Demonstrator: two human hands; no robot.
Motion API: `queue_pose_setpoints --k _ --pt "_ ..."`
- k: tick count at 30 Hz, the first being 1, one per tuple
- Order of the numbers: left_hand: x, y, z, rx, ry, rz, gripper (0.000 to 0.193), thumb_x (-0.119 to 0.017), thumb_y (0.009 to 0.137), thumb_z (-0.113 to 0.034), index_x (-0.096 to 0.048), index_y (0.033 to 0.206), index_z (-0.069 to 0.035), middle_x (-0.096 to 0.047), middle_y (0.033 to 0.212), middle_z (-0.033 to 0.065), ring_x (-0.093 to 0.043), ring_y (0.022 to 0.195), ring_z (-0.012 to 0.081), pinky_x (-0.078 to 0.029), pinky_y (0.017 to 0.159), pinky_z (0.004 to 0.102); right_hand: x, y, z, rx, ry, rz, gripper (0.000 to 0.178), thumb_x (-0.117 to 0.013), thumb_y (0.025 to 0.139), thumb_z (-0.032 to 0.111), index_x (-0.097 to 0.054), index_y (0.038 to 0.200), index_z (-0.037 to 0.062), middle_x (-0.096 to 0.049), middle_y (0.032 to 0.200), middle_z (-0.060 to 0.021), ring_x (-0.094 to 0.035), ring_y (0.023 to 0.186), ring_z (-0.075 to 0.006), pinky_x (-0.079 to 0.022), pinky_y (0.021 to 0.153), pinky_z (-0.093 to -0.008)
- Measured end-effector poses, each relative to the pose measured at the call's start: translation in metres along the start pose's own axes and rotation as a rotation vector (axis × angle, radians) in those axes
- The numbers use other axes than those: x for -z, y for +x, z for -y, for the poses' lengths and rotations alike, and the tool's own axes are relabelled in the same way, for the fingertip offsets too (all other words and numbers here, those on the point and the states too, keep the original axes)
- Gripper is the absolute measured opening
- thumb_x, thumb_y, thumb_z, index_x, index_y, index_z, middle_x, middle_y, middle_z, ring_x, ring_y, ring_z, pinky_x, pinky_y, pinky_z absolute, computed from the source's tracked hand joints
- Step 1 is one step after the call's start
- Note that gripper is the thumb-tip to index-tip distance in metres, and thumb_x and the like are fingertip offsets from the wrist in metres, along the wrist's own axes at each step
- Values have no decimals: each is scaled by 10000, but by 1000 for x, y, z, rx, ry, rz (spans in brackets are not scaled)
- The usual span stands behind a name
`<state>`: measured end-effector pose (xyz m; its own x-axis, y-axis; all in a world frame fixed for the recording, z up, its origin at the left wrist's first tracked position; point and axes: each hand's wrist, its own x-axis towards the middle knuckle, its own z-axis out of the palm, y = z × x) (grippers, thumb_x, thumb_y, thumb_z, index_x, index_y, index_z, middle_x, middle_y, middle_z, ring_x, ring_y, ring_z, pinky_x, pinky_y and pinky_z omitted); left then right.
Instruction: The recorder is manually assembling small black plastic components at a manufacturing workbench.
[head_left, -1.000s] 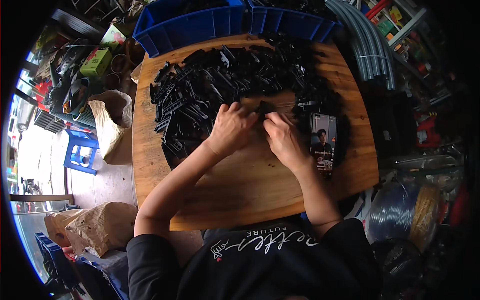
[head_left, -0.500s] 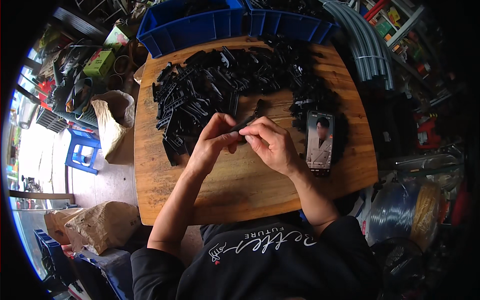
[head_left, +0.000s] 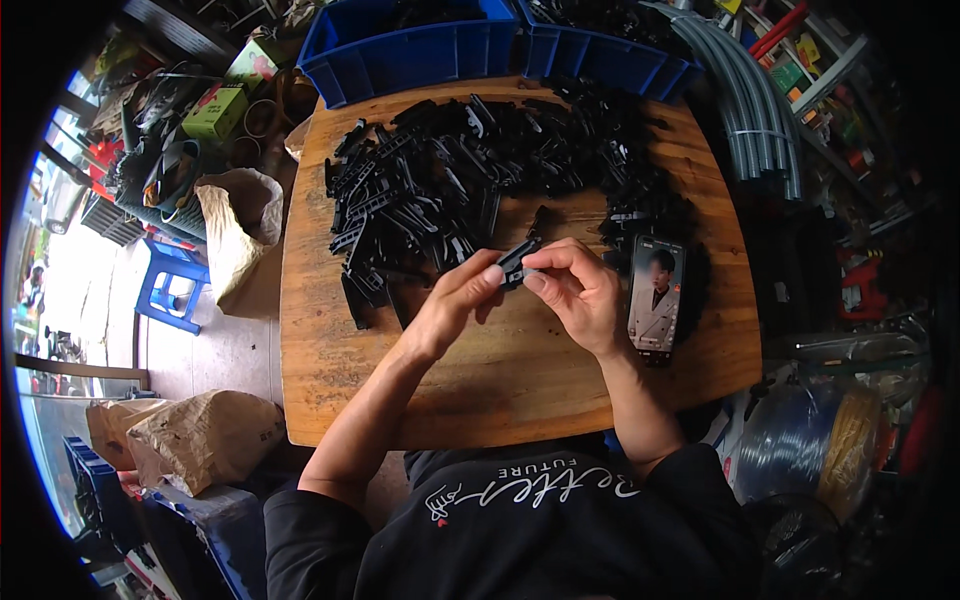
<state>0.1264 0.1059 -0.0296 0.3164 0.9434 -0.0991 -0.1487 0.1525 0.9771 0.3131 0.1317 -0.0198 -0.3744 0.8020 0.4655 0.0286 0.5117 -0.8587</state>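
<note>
Two-handed handling of one black part [head_left: 513, 272] is apparently in progress at the centre of the frame, below the heap of black pieces [head_left: 415, 190]. The left hand [head_left: 463, 301] is gripping the part between thumb and fingers; the right hand [head_left: 580, 298] is pinching its right end. The next move is probably calling for a steady left grip. Compared with half a second earlier, the part is presenting a broader, paler face.
</note>
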Motion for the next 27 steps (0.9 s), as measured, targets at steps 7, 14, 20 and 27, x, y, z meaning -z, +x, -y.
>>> queue_pose_setpoints --k 7,14,20,27 --pt "-9 -5 6 -385 660 -127 324 -597 876 -279 -442 893 5 -522 692 209 -536 688 410 -401 580 442 -3 -4 5 44 -94 -39 151 -678 805 38 -622 939 -6 -589 898 -72 -601 793 -132 -526 702 -236" --pt "-12 -6 2 -394 665 -63 249 -595 875 -184 -425 879 -1 -510 615 192 -538 601 403 -382 504 427 4 -3 -7 -174 5 69 558 -731 783 269 -480 1191 -17 -510 1090 -67 -509 836 -80 -457 744 -205" --pt "-12 -8 9 -395 622 -86 269 -598 883 -222 -460 850 7 -504 606 186 -524 559 376 -384 494 399 5 -2 -5 -288 109 129 464 -717 799 307 -512 1084 3 -542 800 10 -482 700 -33 -403 619 -163" --pt "-17 -14 -3 -336 480 -83 309 -586 893 -276 -541 973 19 -534 655 145 -512 553 253 -394 522 318 1 -1 -1 -115 -65 96 426 -650 836 400 -516 1001 31 -512 804 -5 -487 700 -62 -415 619 -200"
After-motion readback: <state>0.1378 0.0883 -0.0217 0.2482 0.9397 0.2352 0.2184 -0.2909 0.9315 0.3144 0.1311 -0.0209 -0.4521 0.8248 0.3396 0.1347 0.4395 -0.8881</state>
